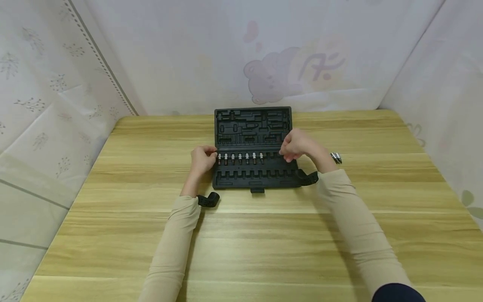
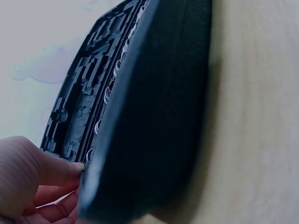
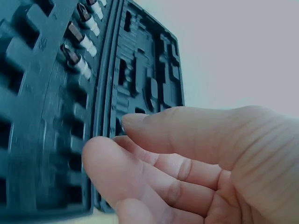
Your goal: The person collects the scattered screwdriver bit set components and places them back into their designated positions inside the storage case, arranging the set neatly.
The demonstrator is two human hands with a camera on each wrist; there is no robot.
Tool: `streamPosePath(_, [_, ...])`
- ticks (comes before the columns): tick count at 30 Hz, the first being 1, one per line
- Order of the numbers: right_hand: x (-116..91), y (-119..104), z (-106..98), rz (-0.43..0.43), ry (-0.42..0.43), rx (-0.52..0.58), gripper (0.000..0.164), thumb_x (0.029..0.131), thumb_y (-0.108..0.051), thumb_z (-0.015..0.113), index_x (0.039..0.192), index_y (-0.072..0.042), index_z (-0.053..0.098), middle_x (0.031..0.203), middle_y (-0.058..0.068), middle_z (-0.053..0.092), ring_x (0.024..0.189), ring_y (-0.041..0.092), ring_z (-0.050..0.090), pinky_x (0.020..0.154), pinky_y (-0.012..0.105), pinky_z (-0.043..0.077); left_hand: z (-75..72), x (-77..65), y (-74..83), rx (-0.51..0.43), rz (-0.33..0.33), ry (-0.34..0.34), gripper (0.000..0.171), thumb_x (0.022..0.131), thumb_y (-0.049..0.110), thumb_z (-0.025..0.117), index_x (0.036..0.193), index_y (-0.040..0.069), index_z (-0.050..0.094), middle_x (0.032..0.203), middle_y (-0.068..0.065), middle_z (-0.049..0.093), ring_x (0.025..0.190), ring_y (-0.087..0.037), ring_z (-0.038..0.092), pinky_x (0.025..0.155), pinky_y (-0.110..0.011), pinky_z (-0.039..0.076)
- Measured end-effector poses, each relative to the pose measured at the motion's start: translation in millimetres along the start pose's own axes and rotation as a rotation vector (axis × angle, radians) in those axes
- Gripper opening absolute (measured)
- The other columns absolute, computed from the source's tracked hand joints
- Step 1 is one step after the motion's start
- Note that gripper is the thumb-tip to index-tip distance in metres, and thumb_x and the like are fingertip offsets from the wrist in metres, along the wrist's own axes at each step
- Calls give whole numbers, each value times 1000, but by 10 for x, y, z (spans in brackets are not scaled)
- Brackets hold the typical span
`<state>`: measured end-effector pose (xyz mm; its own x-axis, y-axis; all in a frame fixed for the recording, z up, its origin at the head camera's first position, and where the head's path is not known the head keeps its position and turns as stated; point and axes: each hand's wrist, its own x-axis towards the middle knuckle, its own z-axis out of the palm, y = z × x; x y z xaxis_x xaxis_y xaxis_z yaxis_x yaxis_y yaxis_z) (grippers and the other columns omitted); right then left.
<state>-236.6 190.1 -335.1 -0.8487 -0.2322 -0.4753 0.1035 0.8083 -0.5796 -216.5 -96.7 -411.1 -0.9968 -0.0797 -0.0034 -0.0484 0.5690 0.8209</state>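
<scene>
An open black plastic case lay on a wood-grain table, its moulded lid raised at the far side, in front of a pale patterned curtain. Seven metal bits sat side by side in the case's upper row, filling it from the left end to past the middle; each had a bright collar towards the hinge and a darker tip towards the person.

The left grip pinched the case's left edge near the hinge, thumb above and fingers below, which seemed to steady it. The right grip hung over the right end of the same row, thumb and fingers loosely curved; the right wrist view showed nothing between them.

The work looked like filling the row with bits, and judged that way it was well past half done. Several slots to the right of the seventh bit were vacant. A few loose metal pieces lay close together on the table, to the right of the case, apparently left to be placed; they were too small to count surely. The nearer row of cut-outs held no bits, and whether it was meant to could not be told.
</scene>
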Motion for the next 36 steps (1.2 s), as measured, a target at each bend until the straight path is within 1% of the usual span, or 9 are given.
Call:
streamPosePath(4, [-83, 86, -58, -18, -9, 18, 17, 90, -6, 59, 96, 10, 64, 72, 8, 68, 59, 13, 64, 63, 35, 54, -3, 2, -8, 2, 10, 2, 20, 87, 1, 57, 101, -6, 69, 95, -21, 67, 88, -30, 62, 74, -36, 50])
streamPosePath(9, [-180, 203, -108, -67, 1, 9, 16, 89, -6, 60, 93, 9, 63, 72, 8, 67, 61, 15, 65, 63, 36, 54, -3, 6, -9, -2, 13, -2, 20, 87, 1, 57, 102, -7, 69, 95, -22, 67, 88, -31, 61, 74, -36, 50])
streamPosePath(13, [-258, 296, -132, -115, 19, -17, 16, 89, -5, 59, 91, 10, 63, 70, 9, 66, 61, 17, 65, 60, 36, 54, -4, 6, -6, -2, 12, 2, 20, 87, 0, 57, 101, -7, 69, 95, -22, 67, 88, -31, 61, 75, -36, 50])
streamPosePath(20, [-393, 506, -160, -129, 44, -37, 14, 87, -4, 60, 88, 10, 63, 68, 9, 65, 60, 19, 64, 59, 36, 53, -4, 2, -4, -1, 16, 3, 19, 87, 0, 57, 100, -7, 69, 94, -22, 67, 86, -29, 61, 72, -35, 50])
streamPosePath(25, [-465, 675, -196, -197, 31, -60, 10, 86, 0, 61, 87, 10, 62, 67, 9, 64, 60, 21, 62, 54, 31, 50, -5, 2, -6, 2, 24, 8, 19, 87, 0, 57, 100, -7, 69, 93, -22, 67, 85, -30, 61, 72, -34, 50])
streamPosePath(30, [-530, 806, -220, -250, 7, -122, 8, 84, 5, 59, 90, 8, 61, 70, 9, 65, 63, 22, 61, 54, 27, 46, -6, 3, -6, 0, 15, 7, 20, 87, 1, 57, 101, -7, 69, 94, -21, 67, 85, -29, 61, 71, -34, 50])
streamPosePath(36, [-599, 935, -215, -282, 14, -233, 10, 80, 5, 60, 87, 2, 66, 74, 4, 65, 67, 16, 58, 57, 28, 45, -8, 6, -6, 2, 14, 6, 20, 87, 1, 57, 100, -7, 69, 94, -21, 67, 86, -28, 61, 72, -34, 50])
